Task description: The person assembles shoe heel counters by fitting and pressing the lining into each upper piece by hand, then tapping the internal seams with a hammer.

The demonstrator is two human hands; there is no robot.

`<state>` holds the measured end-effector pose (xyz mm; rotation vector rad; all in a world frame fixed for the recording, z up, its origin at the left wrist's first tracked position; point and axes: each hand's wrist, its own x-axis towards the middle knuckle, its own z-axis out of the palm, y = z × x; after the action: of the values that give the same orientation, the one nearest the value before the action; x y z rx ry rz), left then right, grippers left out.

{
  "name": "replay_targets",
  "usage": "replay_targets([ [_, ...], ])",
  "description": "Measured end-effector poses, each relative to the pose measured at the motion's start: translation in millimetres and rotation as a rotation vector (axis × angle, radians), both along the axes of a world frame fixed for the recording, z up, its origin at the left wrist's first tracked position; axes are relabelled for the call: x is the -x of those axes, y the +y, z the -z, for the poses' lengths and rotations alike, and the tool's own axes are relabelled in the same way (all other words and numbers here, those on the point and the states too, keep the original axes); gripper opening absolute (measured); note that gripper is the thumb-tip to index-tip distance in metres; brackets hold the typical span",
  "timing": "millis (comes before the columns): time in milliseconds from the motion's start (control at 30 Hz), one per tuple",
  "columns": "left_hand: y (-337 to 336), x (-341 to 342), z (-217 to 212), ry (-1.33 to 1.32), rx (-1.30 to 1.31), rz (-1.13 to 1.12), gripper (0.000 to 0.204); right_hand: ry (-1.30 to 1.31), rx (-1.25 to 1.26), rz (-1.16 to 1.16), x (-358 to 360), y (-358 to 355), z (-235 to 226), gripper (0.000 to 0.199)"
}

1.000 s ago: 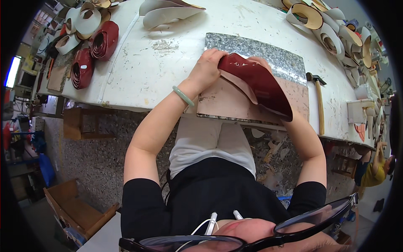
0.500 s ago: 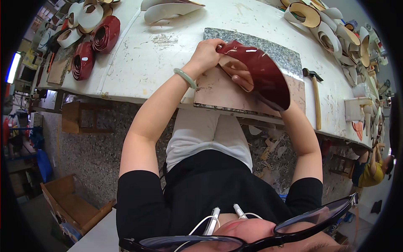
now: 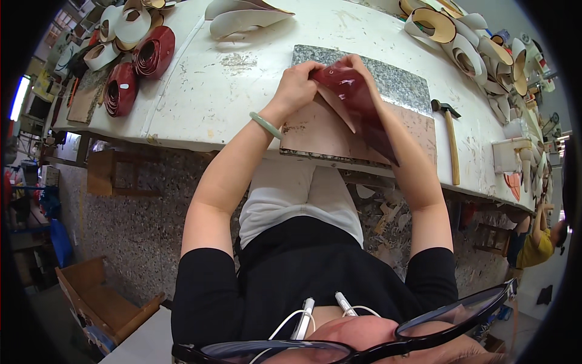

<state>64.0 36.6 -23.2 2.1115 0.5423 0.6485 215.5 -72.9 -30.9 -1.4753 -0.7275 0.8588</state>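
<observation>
A glossy dark red leather-like piece (image 3: pixel 362 103) with a pale tan underside is held up, tilted, over the work board. At its upper left corner, my left hand (image 3: pixel 298 85) pinches the edge, fingers closed. My right hand (image 3: pixel 356 62) has come round the right side and grips the top edge close to the left one; the red piece hides part of its fingers. Below lies a pinkish-brown board (image 3: pixel 312 130), in front of a grey speckled stone slab (image 3: pixel 400 82). A pale green bangle (image 3: pixel 265 124) circles my left wrist.
A hammer (image 3: pixel 451 145) lies right of the board. Two dark red rolls (image 3: pixel 120 90) stand at the left. Curved white and tan pieces (image 3: pixel 473 54) are heaped at the far right, others (image 3: pixel 245 18) at the back. A person in yellow (image 3: pixel 536 247) sits at far right.
My right hand has moved from beneath the red piece up to its top edge, beside my left hand. The piece has turned steeper and its right side has swung inward.
</observation>
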Motion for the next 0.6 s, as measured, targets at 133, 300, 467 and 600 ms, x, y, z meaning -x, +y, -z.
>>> replay_targets([
  [133,-18.1,3.0,-11.7,-0.123,-0.009,0.069,0.033,0.256,0.015,-0.191,-12.4,-6.1,-18.4,0.031],
  [300,-25.7,0.4,-15.5,-0.250,-0.129,0.072,0.033,-0.358,-0.066,-0.012,1.8,-12.0,-36.8,0.020],
  [467,-39.2,-2.9,-13.2,-0.526,-0.068,0.027,0.036,-0.710,0.028,-0.019,3.8,-23.3,-65.1,0.019],
  [600,-43.0,5.8,-33.4,-0.503,-0.163,-0.018,0.036,-0.773,-0.168,0.019,20.1,-41.9,-90.7,0.028],
])
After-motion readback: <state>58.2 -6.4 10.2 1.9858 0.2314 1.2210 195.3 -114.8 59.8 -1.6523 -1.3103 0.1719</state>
